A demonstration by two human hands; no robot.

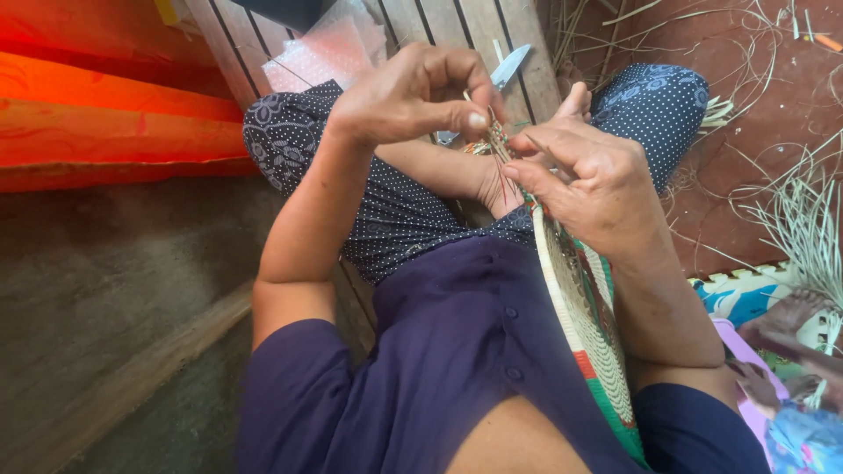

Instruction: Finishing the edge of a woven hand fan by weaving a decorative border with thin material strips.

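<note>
A flat, round woven mat (587,329) of cream, green and red strands is held on edge in the lap, against the right thigh. Its upper rim is gripped by the right hand (590,180), whose fingers are closed around it. A thin strand (497,140) at the rim is pinched between thumb and forefinger of the left hand (413,92). A knife (505,68) is seen on the wooden slats (457,26) beyond the knees, and loose straw (803,224) is scattered to the right.

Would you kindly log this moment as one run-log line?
left hand: pinching fibre strand | right hand: steadying woven disc edge | knife: on slats beyond
</note>
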